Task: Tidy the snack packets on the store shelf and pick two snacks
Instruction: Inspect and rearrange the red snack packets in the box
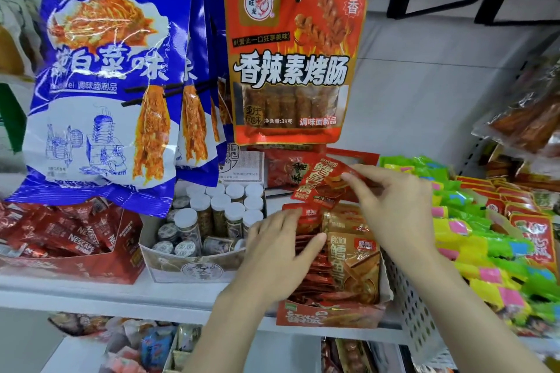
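The right hand (394,206) pinches a small red shiny snack packet (321,183) by its edge and holds it up above the red cardboard box of snack packets (330,315). The left hand (281,248) lies flat with straight fingers on the red packets standing in a row (315,269) inside that box, just below the right hand. Beside its thumb are brown packets (354,263). Left of the left hand is a box of little jars with white lids (212,215).
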Demonstrator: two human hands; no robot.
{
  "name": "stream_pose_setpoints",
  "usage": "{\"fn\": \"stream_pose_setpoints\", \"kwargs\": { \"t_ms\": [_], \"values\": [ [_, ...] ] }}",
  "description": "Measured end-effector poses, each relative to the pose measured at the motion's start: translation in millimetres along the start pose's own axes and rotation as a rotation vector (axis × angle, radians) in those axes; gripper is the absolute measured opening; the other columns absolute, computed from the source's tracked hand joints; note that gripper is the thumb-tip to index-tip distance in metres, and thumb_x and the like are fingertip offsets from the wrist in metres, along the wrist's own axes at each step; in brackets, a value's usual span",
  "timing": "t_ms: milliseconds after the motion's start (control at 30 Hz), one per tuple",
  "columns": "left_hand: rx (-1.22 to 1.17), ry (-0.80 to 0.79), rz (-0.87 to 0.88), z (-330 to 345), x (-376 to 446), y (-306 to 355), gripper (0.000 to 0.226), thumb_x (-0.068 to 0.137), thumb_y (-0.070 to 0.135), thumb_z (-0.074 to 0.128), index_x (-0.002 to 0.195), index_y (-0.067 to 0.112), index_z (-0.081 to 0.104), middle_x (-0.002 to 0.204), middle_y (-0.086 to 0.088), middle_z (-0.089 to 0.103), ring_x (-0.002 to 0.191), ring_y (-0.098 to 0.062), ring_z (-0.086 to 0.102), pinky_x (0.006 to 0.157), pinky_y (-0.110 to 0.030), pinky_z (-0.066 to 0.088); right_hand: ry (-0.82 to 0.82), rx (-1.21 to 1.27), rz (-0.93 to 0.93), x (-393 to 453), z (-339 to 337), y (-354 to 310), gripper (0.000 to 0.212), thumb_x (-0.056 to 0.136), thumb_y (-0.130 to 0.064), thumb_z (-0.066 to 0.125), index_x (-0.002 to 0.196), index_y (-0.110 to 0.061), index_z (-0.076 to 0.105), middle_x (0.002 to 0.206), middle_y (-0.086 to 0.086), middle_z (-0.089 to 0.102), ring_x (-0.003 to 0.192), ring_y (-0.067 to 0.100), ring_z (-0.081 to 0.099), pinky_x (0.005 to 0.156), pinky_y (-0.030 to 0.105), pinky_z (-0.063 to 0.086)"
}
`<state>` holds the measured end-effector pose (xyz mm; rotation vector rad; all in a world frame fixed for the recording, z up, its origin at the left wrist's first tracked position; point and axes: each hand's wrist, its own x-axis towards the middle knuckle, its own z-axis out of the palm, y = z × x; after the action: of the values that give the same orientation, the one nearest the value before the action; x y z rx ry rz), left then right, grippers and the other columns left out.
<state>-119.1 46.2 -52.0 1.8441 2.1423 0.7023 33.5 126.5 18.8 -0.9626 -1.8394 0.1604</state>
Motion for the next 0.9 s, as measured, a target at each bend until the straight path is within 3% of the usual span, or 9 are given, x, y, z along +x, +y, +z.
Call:
{"fn": "stream_pose_setpoints", "kwargs": {
  "t_ms": [133,233,367,567,667,767,900],
  "values": [
    [0.04,-0.046,0.008,-1.3,-8.4,-0.8,0.062,0.095,0.068,0.028,0.14,0.031,0.048,0.14,0.013,0.046,0.131,-0.012,0.028,0.117,-0.035,0.013,-0.055,-0.03,0.012,4.9,0.5,0.0,0.012,0.081,-0.022,0.079,0.091,-0.015,0.08,0.086,-0.003,0.077,0.072,0.007,0.069,0.068,0.009,0.042],
    [0.033,-0.044,0.02,-5.7,-14.5,-5.9,0.059,0.096,0.066,0.03,0.14,0.031,0.049,0.139,0.015,0.047,0.131,-0.011,0.032,0.116,-0.031,0.015,-0.125,-0.067,0.008,5.7,1.9,0.6,0.012,0.083,-0.022,0.078,0.092,-0.014,0.08,0.086,-0.001,0.077,0.074,0.012,0.071,0.068,0.01,0.041],
    [0.047,-0.04,0.053,-9.6,-20.9,-9.4,0.056,0.096,0.065,0.031,0.14,0.035,0.047,0.139,0.018,0.048,0.133,-0.011,0.035,0.116,-0.027,0.014,-0.269,-0.185,-0.022,3.0,9.6,-0.2,0.014,0.087,-0.027,0.072,0.098,-0.021,0.079,0.091,-0.002,0.077,0.08,0.019,0.072,0.077,0.025,0.052],
    [0.018,-0.037,0.069,-11.8,-28.0,-13.8,0.057,0.096,0.064,0.033,0.141,0.031,0.047,0.142,0.017,0.041,0.132,-0.01,0.033,0.116,-0.03,0.023,-0.45,-0.242,-0.007,0.2,27.7,-2.0,0.019,0.092,-0.031,0.067,0.106,-0.025,0.077,0.099,-0.003,0.076,0.091,0.016,0.07,0.078,0.012,0.04],
    [-0.015,-0.029,0.076,-14.0,-30.9,-15.8,0.057,0.096,0.063,0.035,0.139,0.03,0.05,0.137,0.018,0.039,0.129,-0.008,0.036,0.111,-0.029,0.03,-0.514,-0.261,0.006,8.4,27.9,-5.2,0.018,0.093,-0.029,0.065,0.106,-0.025,0.076,0.102,0.0,0.076,0.095,0.02,0.069,0.087,0.024,0.051],
    [-0.016,-0.034,0.079,-15.4,-32.0,-16.6,0.057,0.096,0.063,0.037,0.14,0.03,0.049,0.134,0.016,0.038,0.128,-0.009,0.037,0.109,-0.027,0.031,-0.391,-0.276,-0.05,17.9,17.8,-13.7,0.017,0.091,-0.026,0.068,0.104,-0.022,0.077,0.092,0.005,0.077,0.086,0.025,0.07,0.075,0.024,0.047],
    [0.026,-0.081,0.065,-15.0,-31.7,-15.7,0.059,0.093,0.069,0.035,0.14,0.034,0.043,0.153,0.014,0.034,0.142,-0.014,0.025,0.12,-0.033,0.013,-0.142,-0.218,-0.189,16.6,-9.9,-29.1,0.01,0.083,-0.022,0.078,0.092,-0.02,0.08,0.077,0.004,0.075,0.066,0.022,0.069,0.061,0.023,0.043]
  ]
}}
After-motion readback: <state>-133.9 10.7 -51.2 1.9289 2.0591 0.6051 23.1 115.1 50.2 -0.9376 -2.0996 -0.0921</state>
